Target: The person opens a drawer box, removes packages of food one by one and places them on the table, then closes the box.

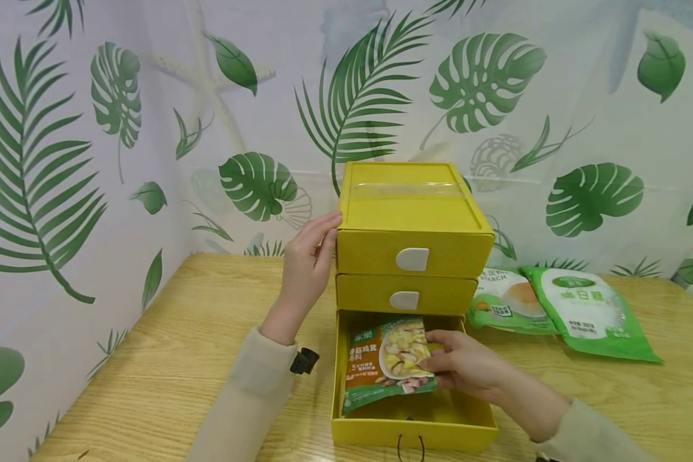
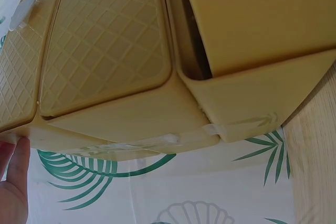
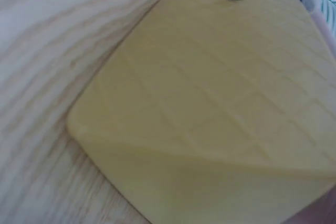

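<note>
A yellow drawer box (image 1: 407, 212) stands on the table, its bottom drawer (image 1: 416, 433) pulled out and the two upper drawers closed. Inside the open drawer is a food packet (image 1: 364, 369), green and orange with a picture of a dish. My right hand (image 1: 468, 362) pinches the packet's right edge between thumb and fingers. At the upper left side of the box, my left hand (image 1: 308, 266) rests its fairly straight fingers against the top edge. In the left wrist view, fingertips (image 2: 19, 163) touch the box's side. The right wrist view shows only the drawer front (image 3: 210, 93).
Right of the box lie two green and white bags, a starch bag (image 1: 511, 301) and a second bag (image 1: 591, 311) overlapping it. A leaf-print cloth (image 1: 381, 83) hangs behind the wooden table (image 1: 167, 372). A dark cord loop (image 1: 410, 446) hangs on the drawer front.
</note>
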A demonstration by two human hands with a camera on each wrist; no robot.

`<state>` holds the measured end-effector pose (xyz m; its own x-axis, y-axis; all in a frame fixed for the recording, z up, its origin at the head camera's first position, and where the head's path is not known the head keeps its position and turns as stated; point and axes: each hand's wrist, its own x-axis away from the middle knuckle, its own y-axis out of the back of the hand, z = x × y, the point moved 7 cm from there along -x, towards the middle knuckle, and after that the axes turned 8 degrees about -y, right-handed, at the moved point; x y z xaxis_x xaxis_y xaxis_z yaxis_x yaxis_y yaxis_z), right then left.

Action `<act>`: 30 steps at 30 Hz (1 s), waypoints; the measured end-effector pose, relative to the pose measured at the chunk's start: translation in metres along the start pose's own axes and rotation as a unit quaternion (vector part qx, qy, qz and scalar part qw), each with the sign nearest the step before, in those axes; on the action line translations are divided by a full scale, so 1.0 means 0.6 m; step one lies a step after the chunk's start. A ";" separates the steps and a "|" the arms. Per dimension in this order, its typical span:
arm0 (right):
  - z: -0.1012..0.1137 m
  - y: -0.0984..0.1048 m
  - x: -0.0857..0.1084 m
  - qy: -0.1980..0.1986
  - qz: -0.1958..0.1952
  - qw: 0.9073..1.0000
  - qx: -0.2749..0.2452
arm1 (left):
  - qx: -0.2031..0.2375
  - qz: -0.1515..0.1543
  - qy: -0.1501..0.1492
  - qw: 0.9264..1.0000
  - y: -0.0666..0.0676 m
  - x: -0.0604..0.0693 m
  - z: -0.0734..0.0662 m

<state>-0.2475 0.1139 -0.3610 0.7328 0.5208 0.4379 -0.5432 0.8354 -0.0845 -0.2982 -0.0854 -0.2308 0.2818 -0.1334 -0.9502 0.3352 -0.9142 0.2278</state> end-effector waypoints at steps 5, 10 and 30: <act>0.001 0.003 0.015 0.011 0.012 1.000 -0.026 | -0.004 -0.002 0.001 1.000 0.003 -0.001 -0.001; 0.000 0.011 0.028 0.025 0.038 0.996 -0.082 | 0.000 -0.002 0.001 1.000 0.003 -0.001 -0.003; -0.008 0.038 0.101 0.101 0.177 0.964 -0.170 | 0.003 0.001 0.011 1.000 0.004 0.003 -0.002</act>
<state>-0.2138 0.1654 -0.3409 0.6098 0.7788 0.1470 -0.6332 0.5902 -0.5007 -0.2959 -0.0872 -0.2316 0.3023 -0.1276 -0.9446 0.3296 -0.9159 0.2292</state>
